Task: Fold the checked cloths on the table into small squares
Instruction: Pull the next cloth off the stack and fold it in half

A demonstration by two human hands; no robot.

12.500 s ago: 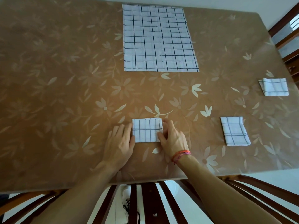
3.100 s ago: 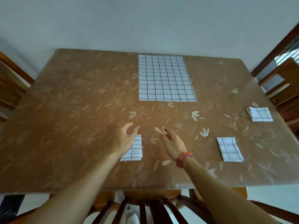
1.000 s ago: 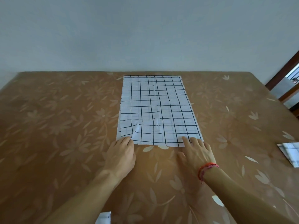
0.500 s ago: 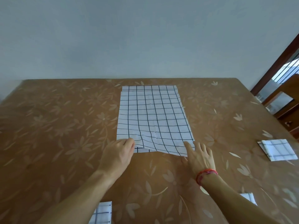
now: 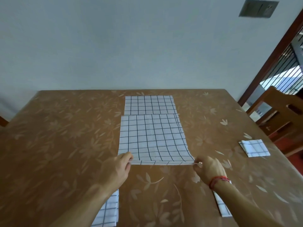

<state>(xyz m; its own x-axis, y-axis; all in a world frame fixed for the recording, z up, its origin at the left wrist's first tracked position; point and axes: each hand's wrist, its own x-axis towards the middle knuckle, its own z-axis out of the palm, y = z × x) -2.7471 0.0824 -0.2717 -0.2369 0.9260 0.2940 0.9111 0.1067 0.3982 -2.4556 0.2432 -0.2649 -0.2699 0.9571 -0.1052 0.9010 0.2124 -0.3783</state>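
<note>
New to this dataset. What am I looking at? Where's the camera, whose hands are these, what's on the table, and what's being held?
There is no robot here. These are a person's two bare hands, filmed by one wide-angle camera worn on the head, looking forward and down. That is the only view.

The surface is a brown table with a leaf pattern. The left hand and right hand each pinch a near corner of a large checked cloth, whose near edge looks slightly raised. A second large cloth lies flat beneath it and shows at the far end.

Three cloths are already folded small: the far-right square, the near-left square partly under the left forearm, and the near-right square partly under the right forearm. A wooden chair stands to the right.
</note>
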